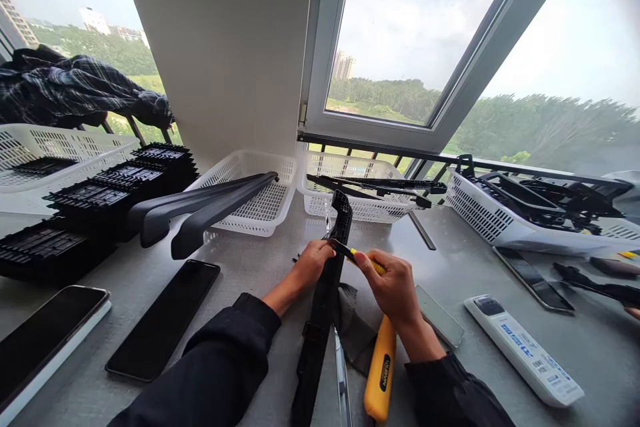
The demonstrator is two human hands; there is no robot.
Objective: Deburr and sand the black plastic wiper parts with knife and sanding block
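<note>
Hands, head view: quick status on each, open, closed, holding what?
Left hand: closed on the long black plastic part, gripping it near the bend.
Right hand: closed on a small yellow-handled tool, tip against the part.

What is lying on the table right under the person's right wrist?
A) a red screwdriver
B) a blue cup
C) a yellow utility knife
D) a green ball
C: a yellow utility knife lies on the grey table just below the right hand, which pinches a small yellow-handled tool against the long black plastic part that the left hand steadies.
</note>
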